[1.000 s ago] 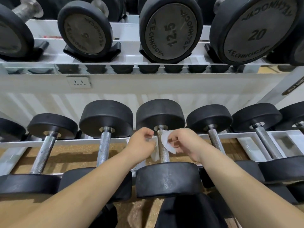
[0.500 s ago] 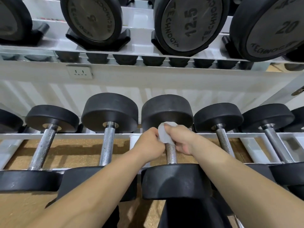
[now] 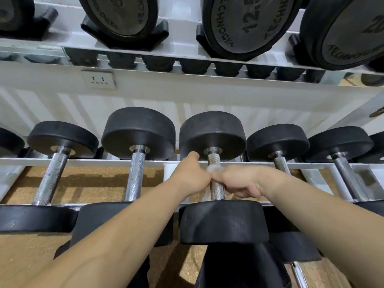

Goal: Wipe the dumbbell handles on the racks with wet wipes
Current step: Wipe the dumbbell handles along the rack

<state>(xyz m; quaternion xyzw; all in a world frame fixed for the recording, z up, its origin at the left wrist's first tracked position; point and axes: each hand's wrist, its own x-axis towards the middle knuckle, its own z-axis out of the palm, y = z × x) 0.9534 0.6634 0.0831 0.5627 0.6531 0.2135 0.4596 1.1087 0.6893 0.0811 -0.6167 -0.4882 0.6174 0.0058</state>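
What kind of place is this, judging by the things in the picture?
Probably the free-weight area of a gym: black dumbbells lie in rows on a white two-tier rack, and one upper dumbbell is marked 12.5 beside a brand name.

A white metal rack (image 3: 93, 162) stands in two tiers. Across the lower tier's back and front rails, black-headed dumbbells lie side by side, steel handles running front to back: a left dumbbell (image 3: 52, 179), a second dumbbell (image 3: 136, 177) with bigger heads, a middle dumbbell (image 3: 214, 134), then a fourth dumbbell (image 3: 278, 142) and a fifth dumbbell (image 3: 340, 142) toward the right end. On the upper shelf (image 3: 182, 40), larger dumbbells sit in black cradles (image 3: 162, 30), end faces outward; one large dumbbell (image 3: 249, 21) reads 12.5.
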